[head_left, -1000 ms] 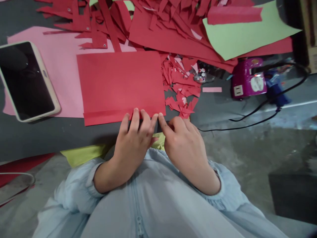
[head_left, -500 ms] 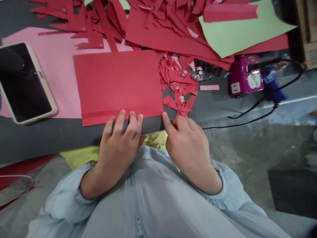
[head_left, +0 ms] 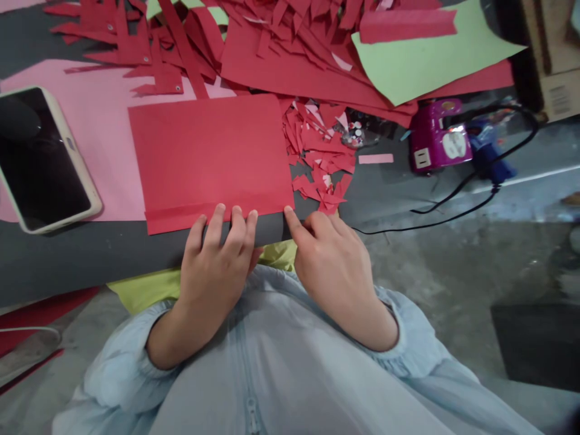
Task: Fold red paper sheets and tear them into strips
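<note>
A red sheet of paper (head_left: pixel 211 154) lies flat near the table's front edge, with a folded strip along its near side. My left hand (head_left: pixel 215 260) rests its spread fingertips on that strip, pressing from above without gripping. At the sheet's near right corner, the index finger of my right hand (head_left: pixel 333 266) is stretched out and touches the paper. The other fingers of that hand are curled under, and whether they hold anything is hidden. Beneath the sheet's left part lies a pink sheet (head_left: pixel 109 139).
A phone (head_left: pixel 43 160) lies on the left. Red paper scraps (head_left: pixel 324 151) sit right of the sheet, near a small pink strip (head_left: pixel 376 158). Farther right are a purple power adapter (head_left: pixel 439 142) and a black cable (head_left: pixel 399 230). Red cutouts (head_left: pixel 127 42) and a green sheet (head_left: pixel 408 66) lie behind.
The whole view has shifted slightly, with table items appearing a little farther left. My right index finger has slid slightly left along the sheet's near edge; my left hand stays on the strip.
</note>
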Demonstrator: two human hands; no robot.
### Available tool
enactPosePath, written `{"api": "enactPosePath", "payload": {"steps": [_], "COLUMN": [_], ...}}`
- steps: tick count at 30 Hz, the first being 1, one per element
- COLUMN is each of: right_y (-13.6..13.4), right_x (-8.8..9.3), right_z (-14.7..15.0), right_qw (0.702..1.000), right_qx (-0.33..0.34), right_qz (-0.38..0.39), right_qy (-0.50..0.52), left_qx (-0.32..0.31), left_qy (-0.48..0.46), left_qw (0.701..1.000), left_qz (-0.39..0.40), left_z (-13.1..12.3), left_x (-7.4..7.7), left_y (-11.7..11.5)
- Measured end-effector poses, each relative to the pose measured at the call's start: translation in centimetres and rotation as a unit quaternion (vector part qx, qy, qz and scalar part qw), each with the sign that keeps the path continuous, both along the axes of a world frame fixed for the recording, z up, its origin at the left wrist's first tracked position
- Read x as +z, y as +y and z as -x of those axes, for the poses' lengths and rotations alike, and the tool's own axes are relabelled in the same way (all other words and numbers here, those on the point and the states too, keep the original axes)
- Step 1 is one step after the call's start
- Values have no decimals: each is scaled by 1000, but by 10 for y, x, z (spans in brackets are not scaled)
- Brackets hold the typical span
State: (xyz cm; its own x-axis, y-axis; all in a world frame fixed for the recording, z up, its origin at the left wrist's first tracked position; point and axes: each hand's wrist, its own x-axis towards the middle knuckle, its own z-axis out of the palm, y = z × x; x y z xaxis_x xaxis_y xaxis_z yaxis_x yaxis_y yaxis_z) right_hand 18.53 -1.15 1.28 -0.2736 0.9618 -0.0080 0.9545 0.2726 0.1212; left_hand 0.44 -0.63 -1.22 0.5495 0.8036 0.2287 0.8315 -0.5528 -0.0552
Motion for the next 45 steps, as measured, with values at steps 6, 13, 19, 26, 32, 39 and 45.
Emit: {"api": "enactPosePath", "payload": {"steps": [6, 13, 19, 26, 32, 39, 45], "right_y": [2, 2, 2, 3, 14, 41, 49], "right_x": [-1, 2, 1, 2, 7, 5, -3], "right_z": [0, 2, 1, -1, 4, 35, 51], "right_qw": [999, 999, 998, 998, 997, 990, 983], "right_qx": [7, 16, 35, 45, 42, 96, 123], "right_qz": [-27, -39, -42, -45, -65, -35, 13], "right_qy": [-16, -32, -25, -6, 30, 98, 132], "left_qx": [28, 55, 64, 105, 111, 119, 122], "left_qy": [30, 19, 13, 2, -28, -45, -13], "left_qw": [999, 997, 998, 994, 993, 992, 992], "left_qz": [-33, -45, 9, 24, 22, 23, 12], "left_z": [-20, -23, 8, 47, 61, 58, 57], "left_x": [-9, -6, 8, 12, 7, 2, 3], "left_y": [0, -6, -12, -21, -27, -31, -33]}}
